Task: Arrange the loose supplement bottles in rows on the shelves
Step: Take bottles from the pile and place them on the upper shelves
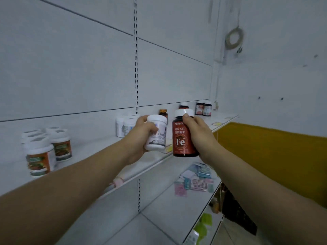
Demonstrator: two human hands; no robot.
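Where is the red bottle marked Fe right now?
Just right of centre in the head view, the red bottle is held upright in the right hand, close beside the white bottle gripped by the left hand.

Glossy red plastic bottle (184, 138); matt white plastic bottle (156, 134); smooth shelf (99, 151).

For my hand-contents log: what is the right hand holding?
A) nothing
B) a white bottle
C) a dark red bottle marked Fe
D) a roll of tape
C: the right hand grips the dark red bottle, its white cap and Fe label showing; the left hand holds the white bottle.
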